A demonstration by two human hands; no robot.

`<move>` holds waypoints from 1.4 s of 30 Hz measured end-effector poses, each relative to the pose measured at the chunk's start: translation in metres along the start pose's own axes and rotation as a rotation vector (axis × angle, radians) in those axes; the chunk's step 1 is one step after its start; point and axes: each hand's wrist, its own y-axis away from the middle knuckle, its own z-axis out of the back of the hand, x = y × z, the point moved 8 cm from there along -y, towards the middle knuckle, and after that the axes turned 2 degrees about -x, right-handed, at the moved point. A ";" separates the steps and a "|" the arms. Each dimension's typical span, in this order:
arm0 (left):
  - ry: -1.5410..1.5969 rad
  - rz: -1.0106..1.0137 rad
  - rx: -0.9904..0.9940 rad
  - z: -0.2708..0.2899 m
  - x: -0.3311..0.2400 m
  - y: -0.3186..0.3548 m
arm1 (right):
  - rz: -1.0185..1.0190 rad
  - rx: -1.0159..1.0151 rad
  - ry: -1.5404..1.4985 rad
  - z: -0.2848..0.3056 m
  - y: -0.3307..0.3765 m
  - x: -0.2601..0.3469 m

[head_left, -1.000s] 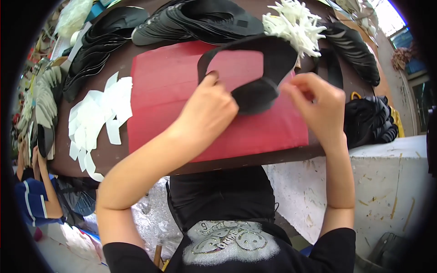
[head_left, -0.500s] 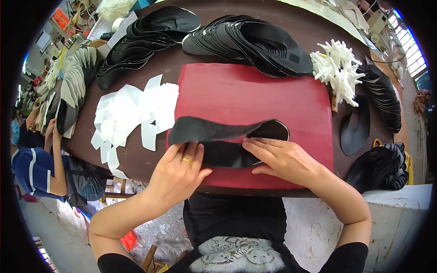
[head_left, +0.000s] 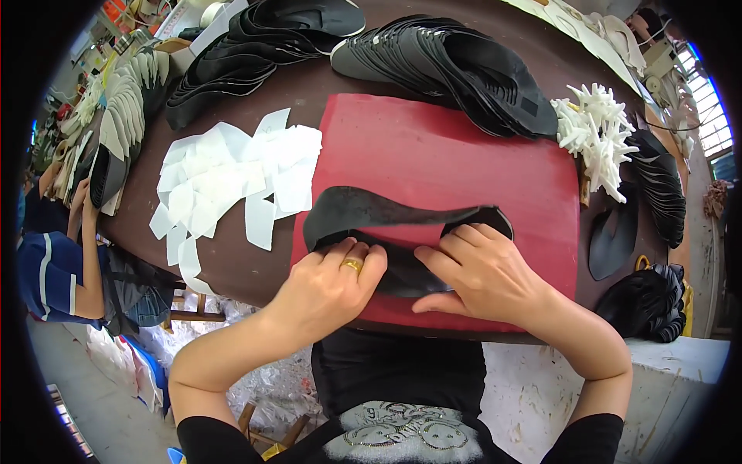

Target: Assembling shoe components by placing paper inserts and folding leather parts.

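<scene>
A black shoe upper forms a long loop on the red mat. My left hand, with a gold ring on one finger, curls its fingers over the near side of the upper towards its left end. The fingertips are hidden inside the loop. At the other end my right hand bends its fingers into the opening, its thumb lying apart on the near side. The far side of the upper stands up in a wavy band between the two ends.
Left of the mat lies a heap of white patches. Stacks of black uppers line the far side. White finger-like pieces are piled at the right, near a single black piece. Another person works at the left.
My left hand has curled its fingers further over the upper's near side. My right hand's fingers have bent deeper into its right end. The view has shifted slightly.
</scene>
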 end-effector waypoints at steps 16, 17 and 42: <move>0.238 0.367 -0.162 -0.009 0.022 0.019 | -0.042 -0.059 0.349 -0.007 -0.034 0.020; 0.238 0.369 -0.164 -0.008 0.022 0.020 | -0.040 -0.058 0.350 -0.009 -0.034 0.019; 0.344 0.250 0.114 -0.035 0.003 0.070 | 0.219 0.149 0.285 -0.048 0.009 0.030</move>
